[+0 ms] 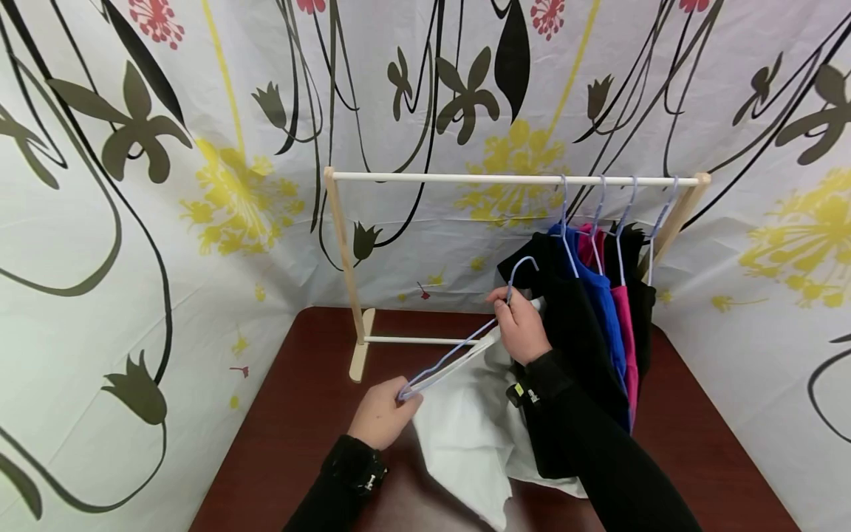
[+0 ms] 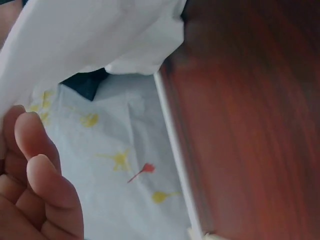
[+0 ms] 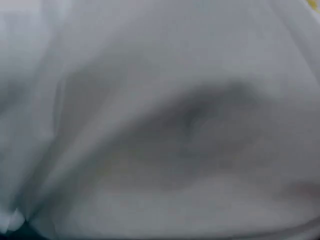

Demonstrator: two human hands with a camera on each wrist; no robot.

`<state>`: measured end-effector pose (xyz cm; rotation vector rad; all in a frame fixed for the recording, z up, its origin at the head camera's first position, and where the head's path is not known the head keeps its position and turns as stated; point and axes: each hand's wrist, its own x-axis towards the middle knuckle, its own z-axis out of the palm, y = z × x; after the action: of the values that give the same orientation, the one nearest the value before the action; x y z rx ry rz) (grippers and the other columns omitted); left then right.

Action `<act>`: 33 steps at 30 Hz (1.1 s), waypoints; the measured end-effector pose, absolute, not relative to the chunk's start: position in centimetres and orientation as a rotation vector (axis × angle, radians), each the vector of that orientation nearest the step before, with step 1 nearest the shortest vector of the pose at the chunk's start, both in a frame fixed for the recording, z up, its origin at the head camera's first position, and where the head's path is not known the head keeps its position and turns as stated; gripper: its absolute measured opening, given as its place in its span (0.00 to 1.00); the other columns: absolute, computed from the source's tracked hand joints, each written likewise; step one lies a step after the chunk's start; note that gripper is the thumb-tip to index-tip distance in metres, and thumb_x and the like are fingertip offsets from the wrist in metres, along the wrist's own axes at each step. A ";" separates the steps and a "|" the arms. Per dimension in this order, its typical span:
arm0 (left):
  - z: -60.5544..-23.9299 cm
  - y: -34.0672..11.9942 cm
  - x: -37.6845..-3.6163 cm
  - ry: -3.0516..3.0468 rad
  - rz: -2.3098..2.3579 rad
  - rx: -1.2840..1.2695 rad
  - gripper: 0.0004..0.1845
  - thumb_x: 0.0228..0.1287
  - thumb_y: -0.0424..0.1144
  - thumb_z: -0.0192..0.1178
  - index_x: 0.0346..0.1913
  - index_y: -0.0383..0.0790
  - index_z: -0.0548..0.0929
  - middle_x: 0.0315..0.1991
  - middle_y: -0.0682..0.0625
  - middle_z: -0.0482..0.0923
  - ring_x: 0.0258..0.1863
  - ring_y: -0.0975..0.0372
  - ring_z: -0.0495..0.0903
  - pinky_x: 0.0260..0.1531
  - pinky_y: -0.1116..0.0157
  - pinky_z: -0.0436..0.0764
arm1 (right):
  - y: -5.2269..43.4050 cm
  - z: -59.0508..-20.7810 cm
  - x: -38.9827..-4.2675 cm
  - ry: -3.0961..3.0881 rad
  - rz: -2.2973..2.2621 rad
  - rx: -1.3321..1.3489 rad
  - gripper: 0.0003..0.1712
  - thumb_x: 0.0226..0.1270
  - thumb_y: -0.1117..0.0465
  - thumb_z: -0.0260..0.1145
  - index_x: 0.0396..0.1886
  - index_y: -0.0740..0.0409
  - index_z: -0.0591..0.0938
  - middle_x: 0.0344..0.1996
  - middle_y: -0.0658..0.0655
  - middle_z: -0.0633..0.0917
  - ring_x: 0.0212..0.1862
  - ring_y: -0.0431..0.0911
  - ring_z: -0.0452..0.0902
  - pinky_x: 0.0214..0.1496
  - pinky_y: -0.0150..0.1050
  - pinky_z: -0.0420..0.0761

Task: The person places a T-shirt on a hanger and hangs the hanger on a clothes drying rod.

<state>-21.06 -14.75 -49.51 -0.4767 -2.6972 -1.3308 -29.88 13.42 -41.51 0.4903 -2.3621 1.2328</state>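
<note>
The wooden rack (image 1: 346, 258) is standing at the back of the dark red worktop (image 1: 292, 414), and everything here is told from that rack.

In front of the rack's left foot, the left hand (image 1: 380, 412) is pinching the low end of a pale purple hanger (image 1: 452, 353). Its fingers (image 2: 37, 170) are curling in the left wrist view, with white cloth just above them.

The hanger is carrying a white shirt (image 1: 468, 428). Its long side is slanting up from the left hand toward the rack's right half. The shirt is hanging below it and bunching on the worktop, in front of the rack's low bar.

The right hand (image 1: 521, 325) is gripping the hanger's neck, just under the hook. The hook is pointing up, below the top rail (image 1: 465, 178) and just left of the hanging clothes. This hand is the nearer one to the rail. The right wrist view is showing only blurry white cloth.

On the rail's right end, four hangers are holding black, blue and pink clothes (image 1: 601, 310). The rail's left and middle parts are bare, so the open room is lying left of those clothes.
</note>
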 end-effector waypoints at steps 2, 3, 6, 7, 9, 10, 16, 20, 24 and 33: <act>-49.1 -15.2 -20.9 -2.710 -1.303 -0.453 0.16 0.69 0.45 0.65 0.25 0.51 0.71 0.18 0.60 0.64 0.19 0.68 0.65 0.21 0.68 0.66 | 13.4 -41.5 -30.0 -2.366 1.236 0.484 0.13 0.82 0.64 0.48 0.51 0.61 0.79 0.22 0.55 0.68 0.24 0.49 0.62 0.36 0.45 0.64; -48.8 -15.4 -20.9 -2.717 -1.278 -0.453 0.16 0.68 0.45 0.66 0.25 0.51 0.71 0.18 0.60 0.65 0.19 0.67 0.65 0.21 0.68 0.66 | 13.5 -41.5 -30.0 -2.365 1.232 0.481 0.13 0.82 0.64 0.49 0.51 0.61 0.79 0.23 0.55 0.69 0.25 0.49 0.62 0.37 0.45 0.64; -48.1 -16.0 -20.8 -2.736 -1.191 -0.485 0.17 0.66 0.46 0.68 0.25 0.53 0.71 0.18 0.60 0.65 0.19 0.67 0.66 0.22 0.68 0.67 | 13.5 -41.6 -30.1 -2.360 1.234 0.477 0.13 0.82 0.65 0.49 0.51 0.62 0.79 0.24 0.55 0.70 0.25 0.49 0.62 0.37 0.45 0.65; -47.9 -16.2 -20.7 -2.742 -1.164 -0.497 0.17 0.66 0.47 0.68 0.25 0.53 0.71 0.18 0.60 0.64 0.19 0.68 0.66 0.22 0.68 0.67 | 13.5 -41.6 -30.1 -2.356 1.236 0.476 0.13 0.82 0.65 0.49 0.51 0.62 0.79 0.24 0.55 0.70 0.25 0.49 0.63 0.38 0.45 0.65; -47.5 -16.5 -20.6 -2.748 -1.105 -0.521 0.18 0.65 0.49 0.69 0.25 0.54 0.70 0.18 0.61 0.64 0.19 0.68 0.65 0.22 0.68 0.67 | 13.6 -41.7 -30.1 -2.357 1.244 0.476 0.13 0.82 0.64 0.48 0.52 0.63 0.79 0.25 0.55 0.70 0.25 0.49 0.62 0.37 0.46 0.65; -47.3 -16.6 -20.5 -2.745 -1.091 -0.536 0.17 0.64 0.49 0.69 0.25 0.54 0.70 0.18 0.61 0.64 0.19 0.68 0.66 0.23 0.67 0.67 | 13.6 -41.7 -30.1 -2.362 1.252 0.476 0.13 0.83 0.64 0.48 0.53 0.63 0.79 0.24 0.56 0.70 0.24 0.49 0.61 0.37 0.46 0.64; -46.7 -16.9 -19.9 -2.711 -1.120 -0.536 0.14 0.62 0.45 0.71 0.29 0.54 0.73 0.19 0.61 0.66 0.20 0.68 0.66 0.23 0.67 0.68 | 13.9 -42.0 -30.0 -2.402 1.213 0.468 0.13 0.82 0.65 0.49 0.53 0.63 0.79 0.21 0.54 0.68 0.22 0.46 0.59 0.34 0.45 0.63; -46.3 -16.0 -19.8 -2.689 -1.163 -0.513 0.09 0.65 0.42 0.69 0.38 0.52 0.77 0.26 0.60 0.71 0.21 0.67 0.67 0.26 0.66 0.71 | 13.8 -42.4 -30.0 -2.424 1.156 0.545 0.13 0.83 0.64 0.49 0.52 0.62 0.80 0.23 0.52 0.70 0.23 0.45 0.60 0.35 0.44 0.64; -45.8 -14.4 -20.0 -2.661 -1.181 -0.538 0.07 0.69 0.39 0.66 0.45 0.48 0.80 0.37 0.58 0.79 0.30 0.66 0.74 0.36 0.64 0.76 | 13.5 -42.6 -29.8 -2.432 1.137 0.668 0.12 0.83 0.65 0.50 0.51 0.61 0.80 0.29 0.54 0.77 0.26 0.46 0.65 0.38 0.45 0.67; -45.3 -10.7 -20.7 -2.653 -1.139 -0.569 0.03 0.72 0.38 0.62 0.44 0.47 0.80 0.41 0.56 0.80 0.39 0.64 0.78 0.43 0.61 0.78 | 12.8 -43.2 -29.2 -2.469 1.070 0.743 0.11 0.82 0.63 0.52 0.51 0.60 0.81 0.45 0.59 0.84 0.36 0.47 0.74 0.44 0.47 0.72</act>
<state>-20.67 -10.69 -45.34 -0.5694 -2.6529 -1.1391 -29.19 12.81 -43.18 0.7431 -2.4690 1.0705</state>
